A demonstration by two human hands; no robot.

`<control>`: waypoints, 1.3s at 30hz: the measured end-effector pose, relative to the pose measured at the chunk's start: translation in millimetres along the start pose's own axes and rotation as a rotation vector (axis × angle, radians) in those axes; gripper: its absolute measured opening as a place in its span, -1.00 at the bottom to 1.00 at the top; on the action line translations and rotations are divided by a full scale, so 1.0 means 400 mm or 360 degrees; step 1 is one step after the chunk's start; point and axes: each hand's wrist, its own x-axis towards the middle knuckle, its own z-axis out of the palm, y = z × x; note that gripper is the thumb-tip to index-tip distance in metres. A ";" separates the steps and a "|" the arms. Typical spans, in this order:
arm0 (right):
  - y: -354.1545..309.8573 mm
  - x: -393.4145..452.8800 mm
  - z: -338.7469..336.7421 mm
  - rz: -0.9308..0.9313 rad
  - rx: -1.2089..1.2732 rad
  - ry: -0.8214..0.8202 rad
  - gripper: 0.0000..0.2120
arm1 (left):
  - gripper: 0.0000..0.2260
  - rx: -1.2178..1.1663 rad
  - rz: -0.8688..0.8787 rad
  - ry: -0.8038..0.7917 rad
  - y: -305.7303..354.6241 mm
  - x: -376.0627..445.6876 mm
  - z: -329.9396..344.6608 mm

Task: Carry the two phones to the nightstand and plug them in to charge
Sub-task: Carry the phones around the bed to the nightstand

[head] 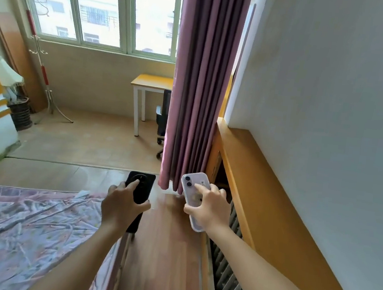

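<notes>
Lower centre of frame: left hand clamps black phone, right hand clamps pink phone; loose one-handed grips risk dropping either.

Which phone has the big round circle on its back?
The black phone in the left hand. The pale pink phone in the right hand has two small lenses instead.

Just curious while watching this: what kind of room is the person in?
Most likely a bedroom: a bed with a rumpled pink sheet lies at lower left, a purple curtain hangs by the window, and a small desk stands beyond.
</notes>
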 end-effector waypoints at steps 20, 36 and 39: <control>-0.009 0.894 0.164 -0.0096 0.0206 -0.0056 -0.35 | -0.39 0.0005 -0.0172 0.0126 0.046 0.775 0.289; -0.103 1.438 0.345 -0.0116 0.0239 -0.0190 -0.39 | -0.38 -0.0013 -0.0245 0.0147 -0.034 1.311 0.453; -0.137 1.541 0.386 -0.0138 0.0222 -0.0219 -0.39 | -0.39 -0.0030 -0.0285 0.0162 -0.065 1.421 0.469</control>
